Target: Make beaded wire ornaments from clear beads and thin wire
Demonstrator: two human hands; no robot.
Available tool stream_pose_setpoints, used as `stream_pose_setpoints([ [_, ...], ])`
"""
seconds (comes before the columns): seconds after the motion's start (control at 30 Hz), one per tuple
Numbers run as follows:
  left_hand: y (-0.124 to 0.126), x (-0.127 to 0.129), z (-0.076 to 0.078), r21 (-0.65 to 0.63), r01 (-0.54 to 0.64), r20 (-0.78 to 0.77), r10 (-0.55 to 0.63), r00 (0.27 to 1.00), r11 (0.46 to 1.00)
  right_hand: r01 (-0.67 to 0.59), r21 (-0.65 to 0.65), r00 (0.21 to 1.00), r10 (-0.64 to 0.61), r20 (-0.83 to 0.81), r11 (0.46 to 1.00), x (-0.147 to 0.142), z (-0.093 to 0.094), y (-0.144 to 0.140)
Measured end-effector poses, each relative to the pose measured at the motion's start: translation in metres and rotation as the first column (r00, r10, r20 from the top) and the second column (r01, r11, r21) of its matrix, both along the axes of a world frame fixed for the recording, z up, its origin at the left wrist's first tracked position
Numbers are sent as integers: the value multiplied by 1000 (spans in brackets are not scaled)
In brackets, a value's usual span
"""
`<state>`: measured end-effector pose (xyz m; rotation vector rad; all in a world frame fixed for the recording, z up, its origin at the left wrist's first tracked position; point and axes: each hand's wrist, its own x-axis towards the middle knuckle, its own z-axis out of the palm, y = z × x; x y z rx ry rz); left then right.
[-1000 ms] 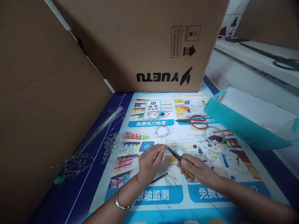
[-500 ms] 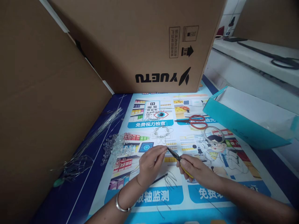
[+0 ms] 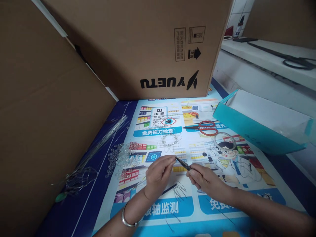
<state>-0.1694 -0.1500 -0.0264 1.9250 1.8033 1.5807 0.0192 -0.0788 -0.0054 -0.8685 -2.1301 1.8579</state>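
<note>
Taking the point where the hands meet as the clock's centre, with twelve straight ahead, a plain brown cardboard wall (image 3: 49,115) fills the side from nine to eleven. Beside it, at half past eight, lies a tangle of thin silvery wire (image 3: 80,179) with a small oval green piece (image 3: 60,197) at its near end. A bundle of long, straight silvery wires (image 3: 106,135) runs from there toward ten. At nine, a heap of clear round beads (image 3: 123,159) spreads over the printed blue-and-white sheet (image 3: 150,231).

The left hand (image 3: 158,172), a silver metal bangle (image 3: 124,218) on its wrist, has thumb and fingertips pinched together; whether something tiny is between them, I cannot tell. At twelve lies a ring of clear beads with wire loops (image 3: 170,144); at six, some thin dark wire ends (image 3: 180,193).

The slim dark-metal pliers (image 3: 183,163) point toward ten, their tip at the left fingertips; any gap in the jaws is too small to tell. The right hand (image 3: 203,177) has its fingers closed around the handles.

Red-handled scissors (image 3: 207,134) lie at half past one, blades pointing to nine. Just past two are a pale round hoop (image 3: 235,141) and, farther out, an open teal cardboard box (image 3: 256,133).
</note>
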Motion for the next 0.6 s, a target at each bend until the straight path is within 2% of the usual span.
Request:
stream_pose_setpoints([
  [0.2,-2,0,-1,-41,-9,72,12,997,999,-2,102,999,-2,39,995,1,-2,0],
  [0.43,-4,2,1,-153,-8,247,46,968,988,-37,131,995,25,93,991,0,-4,0],
  [0.6,-3,3,8,-180,3,318,55,946,984,-72,167,992,53,117,983,0,-3,0],
])
